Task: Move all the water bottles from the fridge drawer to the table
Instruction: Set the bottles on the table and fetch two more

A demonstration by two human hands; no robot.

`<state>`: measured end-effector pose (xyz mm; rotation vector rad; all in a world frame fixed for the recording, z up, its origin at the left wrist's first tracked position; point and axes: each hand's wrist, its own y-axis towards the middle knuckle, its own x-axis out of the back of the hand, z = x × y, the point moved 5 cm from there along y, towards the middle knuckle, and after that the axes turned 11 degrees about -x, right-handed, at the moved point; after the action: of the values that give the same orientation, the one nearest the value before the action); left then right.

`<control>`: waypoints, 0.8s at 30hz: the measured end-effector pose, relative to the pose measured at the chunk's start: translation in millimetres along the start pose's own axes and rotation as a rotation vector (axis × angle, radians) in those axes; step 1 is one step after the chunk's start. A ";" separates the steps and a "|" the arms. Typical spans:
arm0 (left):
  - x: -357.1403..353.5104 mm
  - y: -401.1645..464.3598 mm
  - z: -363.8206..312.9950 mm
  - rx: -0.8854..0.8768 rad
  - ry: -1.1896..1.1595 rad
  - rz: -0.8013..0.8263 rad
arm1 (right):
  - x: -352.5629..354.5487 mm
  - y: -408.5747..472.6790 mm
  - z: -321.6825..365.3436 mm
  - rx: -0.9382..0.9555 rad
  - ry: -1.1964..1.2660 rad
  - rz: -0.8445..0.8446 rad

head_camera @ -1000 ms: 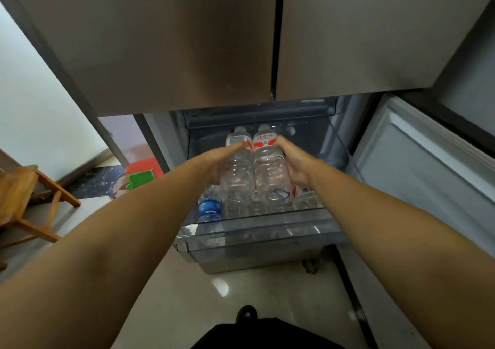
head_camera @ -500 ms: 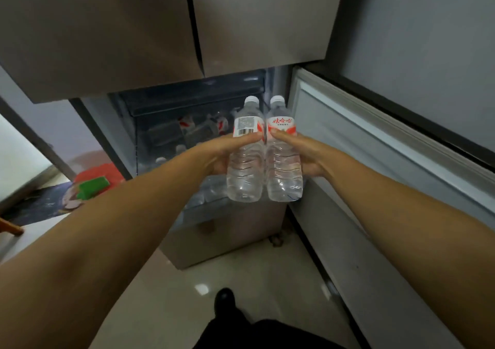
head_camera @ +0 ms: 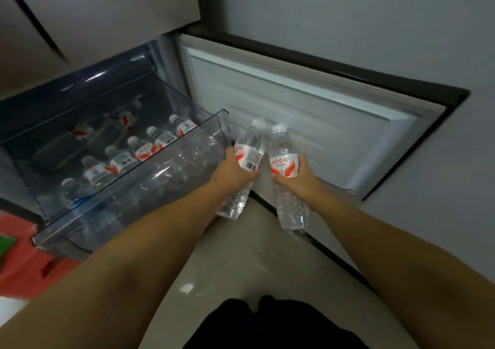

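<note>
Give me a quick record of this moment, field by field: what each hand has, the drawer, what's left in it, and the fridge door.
left hand: grips left bottle round its label
right hand: grips right bottle round its label
held bottles: caps on, outside the drawer, over the floor
fridge drawer: pulled out
still in drawer: several bottles, most red-labelled, one blue-labelled
fridge door: open
table: not in view
</note>
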<state>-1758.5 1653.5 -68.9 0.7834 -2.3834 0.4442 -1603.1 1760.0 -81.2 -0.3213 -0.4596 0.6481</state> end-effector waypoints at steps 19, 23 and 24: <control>-171.5 -79.5 -31.0 -0.542 0.487 0.644 | 67.6 -171.4 -205.3 -0.456 0.345 -0.683; -223.3 -113.2 -62.4 -0.653 0.539 0.751 | 98.6 -232.5 -244.3 -0.520 0.435 -0.840; -235.5 -121.0 -70.7 -0.680 0.546 0.767 | 106.2 -246.4 -252.3 -0.534 0.450 -0.876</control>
<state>-1498.6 1694.3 -145.3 -0.5186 -2.0052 0.0823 -1277.7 1606.1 -159.2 -0.6949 -0.2867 -0.4150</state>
